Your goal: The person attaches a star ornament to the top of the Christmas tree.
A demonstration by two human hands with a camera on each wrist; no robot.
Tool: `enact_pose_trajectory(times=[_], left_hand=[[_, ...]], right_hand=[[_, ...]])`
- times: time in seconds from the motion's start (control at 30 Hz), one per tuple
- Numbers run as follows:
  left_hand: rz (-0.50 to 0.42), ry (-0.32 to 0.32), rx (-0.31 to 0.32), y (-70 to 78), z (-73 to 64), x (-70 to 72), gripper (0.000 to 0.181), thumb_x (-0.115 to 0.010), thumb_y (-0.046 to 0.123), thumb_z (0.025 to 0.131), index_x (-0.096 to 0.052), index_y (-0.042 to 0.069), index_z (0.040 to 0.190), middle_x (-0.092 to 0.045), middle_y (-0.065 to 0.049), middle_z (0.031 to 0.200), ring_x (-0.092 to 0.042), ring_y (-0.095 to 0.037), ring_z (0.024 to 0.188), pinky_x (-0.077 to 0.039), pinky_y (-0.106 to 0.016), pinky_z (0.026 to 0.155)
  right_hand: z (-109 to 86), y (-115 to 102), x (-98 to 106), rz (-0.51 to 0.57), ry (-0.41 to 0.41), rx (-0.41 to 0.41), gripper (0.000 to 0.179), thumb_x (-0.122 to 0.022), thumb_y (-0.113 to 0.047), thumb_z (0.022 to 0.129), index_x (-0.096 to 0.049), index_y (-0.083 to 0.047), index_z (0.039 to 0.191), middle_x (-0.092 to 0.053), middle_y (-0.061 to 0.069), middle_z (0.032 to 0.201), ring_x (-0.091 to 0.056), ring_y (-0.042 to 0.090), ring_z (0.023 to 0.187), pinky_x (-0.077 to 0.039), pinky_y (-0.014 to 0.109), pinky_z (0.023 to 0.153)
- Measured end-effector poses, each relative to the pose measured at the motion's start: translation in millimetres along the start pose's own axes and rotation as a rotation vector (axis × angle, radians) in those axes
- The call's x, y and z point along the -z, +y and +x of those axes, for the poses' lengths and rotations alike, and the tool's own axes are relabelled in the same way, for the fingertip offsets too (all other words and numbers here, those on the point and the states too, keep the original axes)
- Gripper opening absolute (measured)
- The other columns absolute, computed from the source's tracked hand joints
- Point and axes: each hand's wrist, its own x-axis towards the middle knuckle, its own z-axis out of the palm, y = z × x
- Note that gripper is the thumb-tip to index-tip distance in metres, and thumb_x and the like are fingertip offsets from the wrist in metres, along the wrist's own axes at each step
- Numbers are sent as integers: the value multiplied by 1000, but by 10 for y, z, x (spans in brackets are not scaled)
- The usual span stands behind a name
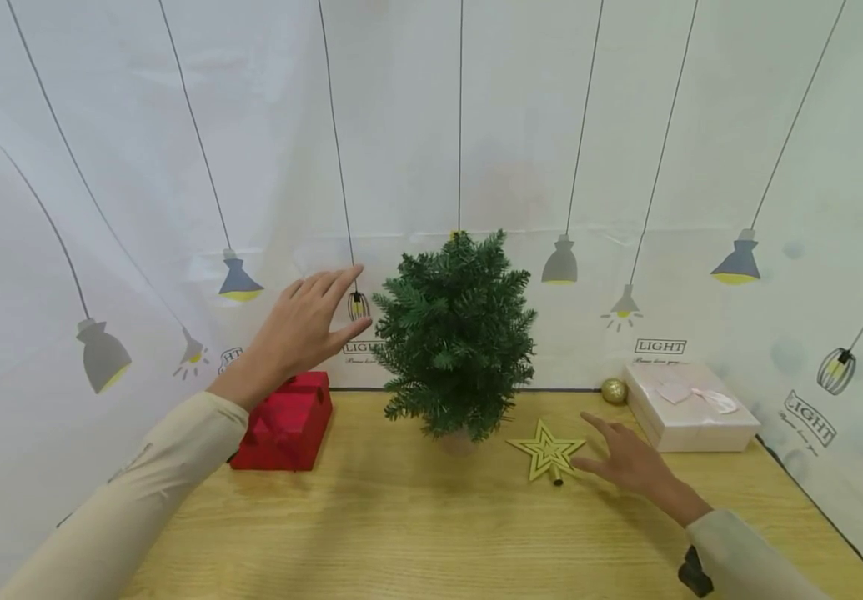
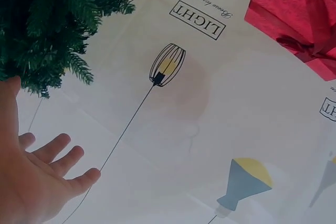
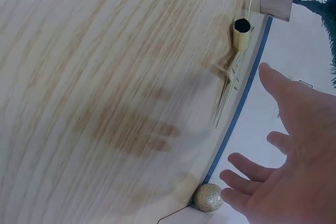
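Note:
A small green artificial Christmas tree (image 1: 457,342) stands upright on a light wooden base (image 1: 458,443) in the middle of the table, with a bit of yellow at its tip. My left hand (image 1: 309,321) is raised beside its left side, fingers spread and holding nothing. In the left wrist view, that thumb overlaps the branches. Flat on the table to the right of the tree lies a gold star topper (image 1: 548,452) with a short tube at its bottom. My right hand (image 1: 629,458) hovers close to the star's right side, its fingers extended and nothing between them.
On the left sits a red gift box (image 1: 284,423) with a ribbon. A pale pink gift box (image 1: 689,406) with a bow stands at the back right, a gold glitter ball (image 1: 614,391) beside it. Behind the wooden table (image 1: 431,542) hangs a white backdrop (image 1: 401,125) printed with lamps.

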Motion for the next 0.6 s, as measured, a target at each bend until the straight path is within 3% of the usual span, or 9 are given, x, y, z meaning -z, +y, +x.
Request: enact_pose_trajectory(times=[0.17,0.43,0.6], left_hand=[[-38,-8,6,45,85,49,80,-62,51,102,-28,15,165,-53,-24,150,-48,-42,139,-35,-60,117],[-121,-3,-13,139,225,93,78,-64,45,103,-29,14,165,-56,-26,145,-55,-42,132,-43,-58,112],[-212,-28,28,201,304,118,76,-62,47,104,-26,20,166,-54,-20,150,-53,-40,135,-44,-60,109]], right_hand=[[30,24,-46,53,-26,14,81,-79,-40,93,-45,3,152,-65,34,120,-66,45,103,-58,51,74],[37,39,-87,157,-51,7,77,-80,-33,93,-44,5,151,-69,33,115,-70,45,101,-59,54,79],[42,48,-133,227,-27,26,76,-82,-28,92,-46,6,149,-73,28,107,-73,38,93,-61,51,79]])
